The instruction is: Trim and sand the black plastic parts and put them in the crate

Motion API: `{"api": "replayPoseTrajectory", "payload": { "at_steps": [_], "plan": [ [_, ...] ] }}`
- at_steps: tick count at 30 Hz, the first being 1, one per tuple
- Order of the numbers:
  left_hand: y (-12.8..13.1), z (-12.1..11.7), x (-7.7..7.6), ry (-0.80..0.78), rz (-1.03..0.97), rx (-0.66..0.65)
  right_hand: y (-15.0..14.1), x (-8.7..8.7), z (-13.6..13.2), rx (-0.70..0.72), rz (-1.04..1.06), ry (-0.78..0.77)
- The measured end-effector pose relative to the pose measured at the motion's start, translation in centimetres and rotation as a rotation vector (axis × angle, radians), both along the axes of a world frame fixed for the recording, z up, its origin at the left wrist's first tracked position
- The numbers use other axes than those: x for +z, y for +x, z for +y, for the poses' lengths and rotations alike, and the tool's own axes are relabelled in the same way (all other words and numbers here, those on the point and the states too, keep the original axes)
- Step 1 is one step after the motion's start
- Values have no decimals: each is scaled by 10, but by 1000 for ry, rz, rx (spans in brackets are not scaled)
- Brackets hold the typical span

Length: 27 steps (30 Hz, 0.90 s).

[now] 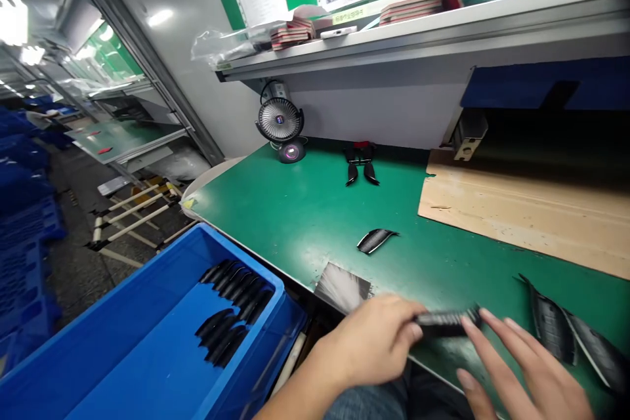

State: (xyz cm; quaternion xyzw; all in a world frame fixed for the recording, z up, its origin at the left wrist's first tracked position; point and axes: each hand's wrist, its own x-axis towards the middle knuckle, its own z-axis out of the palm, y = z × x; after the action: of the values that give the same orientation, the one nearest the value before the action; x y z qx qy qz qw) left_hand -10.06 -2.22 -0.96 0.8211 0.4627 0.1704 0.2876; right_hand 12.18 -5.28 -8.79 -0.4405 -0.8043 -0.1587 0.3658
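A curved black plastic piece [445, 321], blurred by motion, is held over the front edge of the green table. My left hand [367, 341] is closed on its left end, thumb and fingers pinching it. My right hand [529, 367] has its fingers spread, with fingertips touching or just beside the right end. To the right lie two overlapping black pieces [551, 328]. Another curved black piece [376, 240] rests alone on the table, beyond a grey sheet-like square [343, 287] at the edge.
A blue bin [147, 321] stands left of the table, with several black pieces [239, 285] stacked in its far end. On the green table [295, 210] are a small fan [280, 119], more black parts [361, 162] and a cardboard sheet [522, 213]. A shelf [394, 39] runs above.
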Motion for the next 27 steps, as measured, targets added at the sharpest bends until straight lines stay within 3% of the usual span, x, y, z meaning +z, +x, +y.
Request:
{"api": "replayPoseTrajectory", "payload": {
  "at_steps": [3,6,8,13,16,20,23,27],
  "plan": [
    [-32,-25,15,-156,-151,-67,-25,-1,-4,144,-146,-170],
    [-65,-31,8,-172,-152,29,-48,-8,-7,308,-207,-264],
    [-85,-23,-4,-105,-151,158,-67,-11,-4,277,-214,-303],
    [-125,20,-39,158,-82,678,-122,-9,24,75,-229,-339],
    [-128,42,-61,188,-75,849,-134,-5,37,56,-261,-387],
    [-121,50,-81,216,-65,967,-122,3,28,109,-339,-360],
    [-120,50,-84,235,-71,1003,-129,12,22,123,-445,-263],
    [-123,51,-83,275,-91,1016,-145,21,23,89,-522,-283]
  ]
}}
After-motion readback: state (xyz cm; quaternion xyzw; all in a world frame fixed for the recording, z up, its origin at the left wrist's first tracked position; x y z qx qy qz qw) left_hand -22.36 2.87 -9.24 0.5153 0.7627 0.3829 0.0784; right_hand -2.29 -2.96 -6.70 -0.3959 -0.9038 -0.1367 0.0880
